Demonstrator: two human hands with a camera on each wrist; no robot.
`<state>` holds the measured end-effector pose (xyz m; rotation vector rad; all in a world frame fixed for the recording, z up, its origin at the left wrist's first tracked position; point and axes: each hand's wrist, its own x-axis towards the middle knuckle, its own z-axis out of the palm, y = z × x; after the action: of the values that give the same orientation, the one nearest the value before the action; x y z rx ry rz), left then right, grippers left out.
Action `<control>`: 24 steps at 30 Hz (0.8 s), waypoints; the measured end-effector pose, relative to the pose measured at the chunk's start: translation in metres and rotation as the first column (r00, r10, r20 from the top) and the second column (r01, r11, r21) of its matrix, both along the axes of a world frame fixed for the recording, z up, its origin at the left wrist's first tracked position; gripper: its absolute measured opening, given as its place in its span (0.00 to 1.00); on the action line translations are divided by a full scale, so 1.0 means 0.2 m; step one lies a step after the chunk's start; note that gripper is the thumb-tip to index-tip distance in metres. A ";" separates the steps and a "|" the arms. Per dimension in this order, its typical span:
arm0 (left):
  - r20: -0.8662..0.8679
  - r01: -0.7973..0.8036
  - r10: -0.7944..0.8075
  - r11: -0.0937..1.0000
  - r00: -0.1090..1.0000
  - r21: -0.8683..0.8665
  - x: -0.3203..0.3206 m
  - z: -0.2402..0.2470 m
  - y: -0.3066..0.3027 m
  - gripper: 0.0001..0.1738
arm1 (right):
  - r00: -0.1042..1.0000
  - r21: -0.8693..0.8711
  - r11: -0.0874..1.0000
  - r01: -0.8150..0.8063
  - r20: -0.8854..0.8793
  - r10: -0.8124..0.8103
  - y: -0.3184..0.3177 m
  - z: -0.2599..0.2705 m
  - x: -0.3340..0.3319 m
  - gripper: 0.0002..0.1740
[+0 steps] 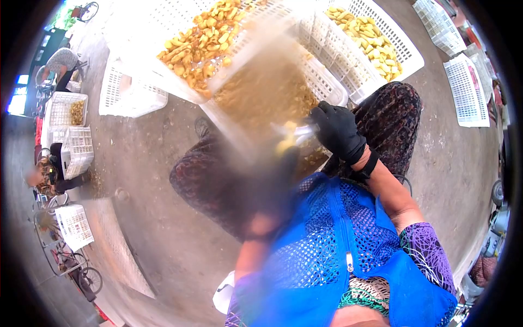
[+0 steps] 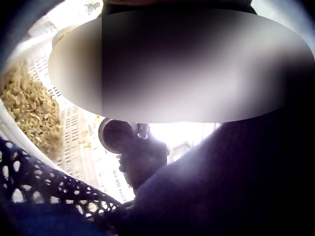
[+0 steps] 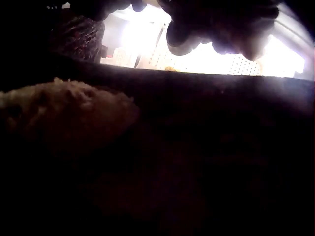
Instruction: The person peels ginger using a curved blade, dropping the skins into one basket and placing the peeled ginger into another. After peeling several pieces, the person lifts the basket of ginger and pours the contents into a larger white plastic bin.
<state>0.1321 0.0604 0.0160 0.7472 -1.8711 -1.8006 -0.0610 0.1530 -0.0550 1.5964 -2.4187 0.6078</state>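
Note:
In the head view the black-gloved right hand is curled round a pale, slim tool that points left. Facing it, the dark left hand is smeared by a blur, with a peeled yellow piece at its fingertips. Both hands are over a white crate of brownish scraps between the person's knees. A gloved hand shows dark against the light in the left wrist view, much of which is blurred. Dark fingers cross the top of the right wrist view.
Beyond the lap, one white crate holds orange-yellow pieces and another holds cut yellow pieces. More crates stand at left and right on the concrete floor. Two people sit far left, near bicycles.

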 end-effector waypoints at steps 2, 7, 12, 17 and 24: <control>0.000 -0.002 0.002 1.000 1.000 -0.002 0.00 0.00 0.00 0.16 | 0.992 -0.054 0.998 0.026 0.125 -0.019 -0.01 0.03 0.02 0.03; -0.002 -0.013 0.013 1.000 1.000 -0.001 0.00 0.00 0.00 0.16 | 0.552 -0.287 0.900 0.327 0.831 0.064 0.01 -0.01 -0.08 0.07; -0.005 -0.010 0.010 1.000 1.000 0.002 -0.01 -0.01 0.00 0.16 | 0.834 -0.171 0.983 0.072 0.551 0.035 0.04 0.00 0.00 0.08; 0.002 -0.001 0.001 1.000 1.000 0.002 -0.01 -0.01 0.02 0.16 | 0.952 -0.207 0.957 -0.202 0.188 0.242 0.01 0.14 0.09 0.09; 0.006 0.007 -0.007 1.000 1.000 -0.003 -0.02 0.00 0.02 0.15 | 0.986 -0.123 0.987 -0.108 0.117 0.122 0.05 0.16 0.12 0.08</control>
<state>0.1279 0.0649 0.0152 0.7459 -1.8821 -1.8014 -0.0379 0.1631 -0.0221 1.7064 -2.3382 0.8766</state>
